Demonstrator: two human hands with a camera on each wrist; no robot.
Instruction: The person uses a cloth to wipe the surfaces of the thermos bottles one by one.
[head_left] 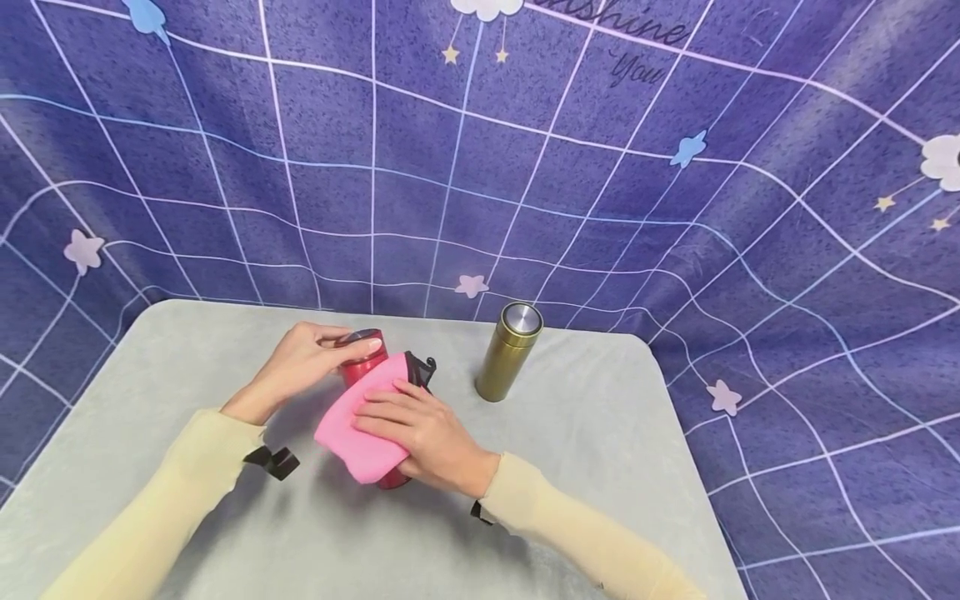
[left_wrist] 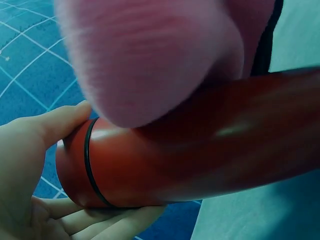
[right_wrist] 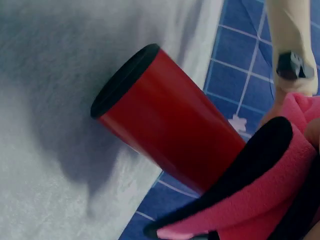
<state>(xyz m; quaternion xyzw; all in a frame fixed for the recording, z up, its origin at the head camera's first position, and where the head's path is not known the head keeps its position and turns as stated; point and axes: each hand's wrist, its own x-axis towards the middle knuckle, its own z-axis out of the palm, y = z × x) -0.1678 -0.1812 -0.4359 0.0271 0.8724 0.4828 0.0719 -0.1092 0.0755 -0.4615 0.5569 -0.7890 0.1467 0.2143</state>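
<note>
My left hand (head_left: 296,362) grips a red thermos bottle (head_left: 365,367) around its lid end, with the thumb on one side and the fingers on the other in the left wrist view. My right hand (head_left: 431,433) holds a pink cloth (head_left: 363,425) with black trim against the side of the bottle. The cloth hides much of the bottle's middle in the head view. Tilted, the bottle shows its dark base (right_wrist: 125,80) in the right wrist view, seemingly raised above the table. A thin black ring (left_wrist: 90,162) runs round it near the lid.
An olive-gold thermos bottle (head_left: 506,358) with a silver-topped lid stands upright toward the back of the table, right of the hands. The table has a pale grey cover (head_left: 592,450). Blue-purple grid-patterned curtains (head_left: 420,200) hang behind it and at the sides.
</note>
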